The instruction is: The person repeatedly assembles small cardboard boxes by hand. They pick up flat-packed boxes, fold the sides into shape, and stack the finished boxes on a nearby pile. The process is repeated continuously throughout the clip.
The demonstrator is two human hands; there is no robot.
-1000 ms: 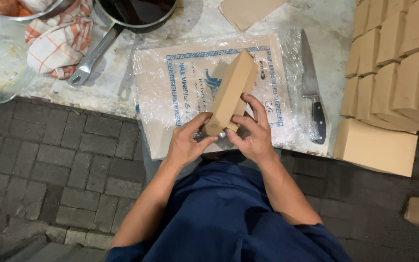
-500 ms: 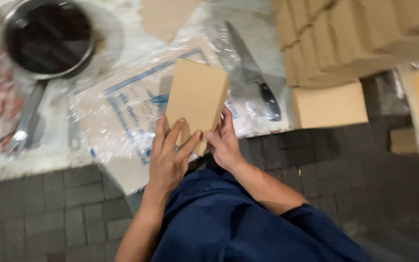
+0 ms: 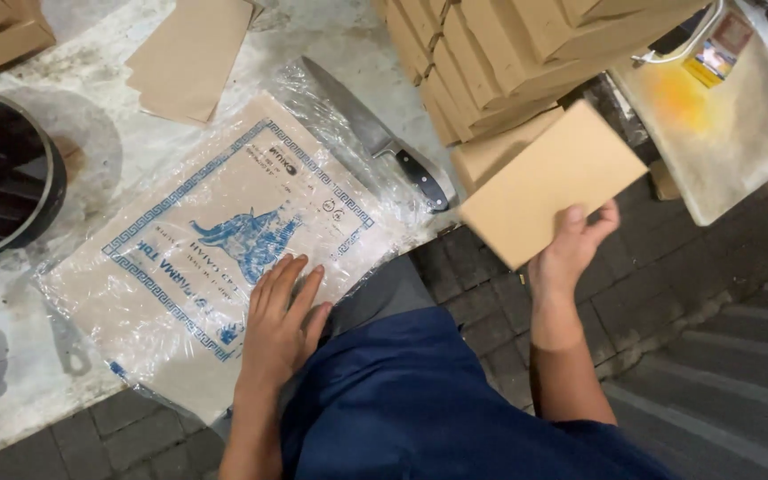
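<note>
1. Cardboard, plain and tan, forms the closed flat box (image 3: 551, 185) that is held up in the right hand (image 3: 569, 253); the right fingers (image 3: 572, 216) are pinched on its lower corner, with the thumb laid on the upper face and the other fingertips (image 3: 609, 213) curled at the edge behind.
2. That box is kept clear of the table (image 3: 64, 169), out over the dark paving bricks (image 3: 633, 284), just in front of a stack of like boxes (image 3: 500, 62).
3. A single box (image 3: 491, 153) of the same kind is seen lying at the foot of the stack, just beyond the held one.
4. The left hand (image 3: 282, 324) is laid flat, palm down, with its fingers (image 3: 279, 280) extended and only slightly spread, on a plastic-wrapped pack of brown sheets (image 3: 224, 240) printed in blue.
5. The pack is placed at the near edge of the table, stretching away from the left fingertips.
6. A kitchen knife (image 3: 384, 147) with a black handle is seen beyond the left fingers, lying across the far corner of the pack, between the pack and the stack.
7. Loose flat brown card (image 3: 193, 58) is seen farther off, past the pack.
8. A dark round pan (image 3: 2, 178) is seen well to the left of the left fingers, at the table's left side.
9. A pale board (image 3: 731, 133) stained yellow is seen to the right of the right fingers.
</note>
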